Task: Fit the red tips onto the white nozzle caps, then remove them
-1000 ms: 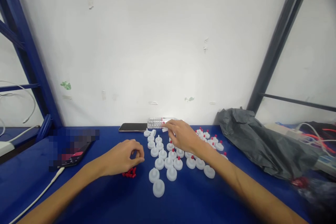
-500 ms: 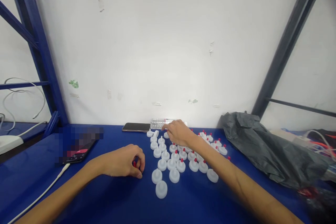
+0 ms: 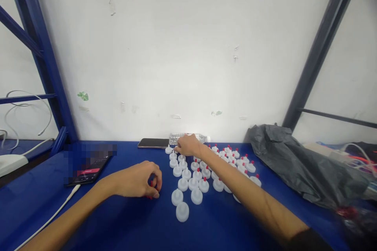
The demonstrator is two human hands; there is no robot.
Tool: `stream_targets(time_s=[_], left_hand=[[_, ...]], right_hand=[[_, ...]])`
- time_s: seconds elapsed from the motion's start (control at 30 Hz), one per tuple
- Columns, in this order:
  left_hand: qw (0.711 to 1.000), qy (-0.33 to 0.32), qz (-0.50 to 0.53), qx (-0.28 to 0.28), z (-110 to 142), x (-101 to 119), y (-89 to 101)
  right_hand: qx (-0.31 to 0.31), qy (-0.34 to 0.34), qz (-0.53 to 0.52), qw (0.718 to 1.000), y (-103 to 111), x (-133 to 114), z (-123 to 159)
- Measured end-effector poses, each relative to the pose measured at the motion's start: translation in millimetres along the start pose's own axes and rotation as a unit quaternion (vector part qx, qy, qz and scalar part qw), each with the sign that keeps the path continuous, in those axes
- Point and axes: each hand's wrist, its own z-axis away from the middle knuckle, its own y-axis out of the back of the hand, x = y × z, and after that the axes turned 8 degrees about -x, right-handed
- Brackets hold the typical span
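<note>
Left hand (image 3: 157, 193) curls over the small red caps (image 3: 151, 195), thumb and fingertips close to each other and low by the blue table (image 3: 123, 219); red shows inside the curl and just below it; right hand (image 3: 176, 150) points its bent fingertips down at the far left end of the group of white lids (image 3: 182, 212), by the nozzle of one lid near the table's back edge; the other lids spread from there toward the viewer and to the right, under and beyond the right forearm.

Twelve or so lids with bare nozzles stand on the left side of the group; well over a dozen more, topped in red, stand to the right; the right forearm covers part of them, so an exact total cannot be told; the red caps at the left hand are too hidden to count; two phones are in view, a dark phone (image 3: 153, 143) at the back edge and a lit phone (image 3: 91, 170) toward the left; one clear bottle (image 3: 174, 138) lies on its side behind the right hand; one grey bag (image 3: 294, 162) slumps at the right.

Whether either hand is clamped on a cap or only touches one cannot be told; the right fingertips are too small and shaded to show any gap.
</note>
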Motion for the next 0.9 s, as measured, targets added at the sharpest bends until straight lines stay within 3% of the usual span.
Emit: stream_targets(time_s=[0.2, 0.33, 0.43, 0.63, 0.73, 0.9], left_hand=[[0.999, -0.012, -0.014, 0.027, -2.0, -0.3, -5.5], [0.996, -0.024, -0.025, 0.08, -3.4, 7.1, -4.8], [0.99, -0.041, -0.012, 0.136, -6.6, 12.5, -3.4], [0.96, -0.061, -0.031, 0.27, -18.2, 9.2, -10.4], [0.951, -0.094, -0.063, 0.287, -23.4, 4.2, -16.9], [0.943, -0.148, -0.094, 0.284, -25.7, 3.7, -22.3]], right_hand=[[0.084, -0.023, -0.019, 0.996, 7.4, 11.9, 24.6], [0.152, -0.022, -0.043, 0.987, 9.1, 23.6, 62.4], [0.195, -0.011, -0.064, 0.979, -3.0, 22.3, 92.5], [0.307, 0.129, -0.143, 0.932, -32.7, -2.7, 116.3], [0.32, 0.174, -0.106, 0.925, -31.3, -15.2, 117.6], [0.322, 0.173, -0.1, 0.925, -27.2, -21.5, 121.4]])
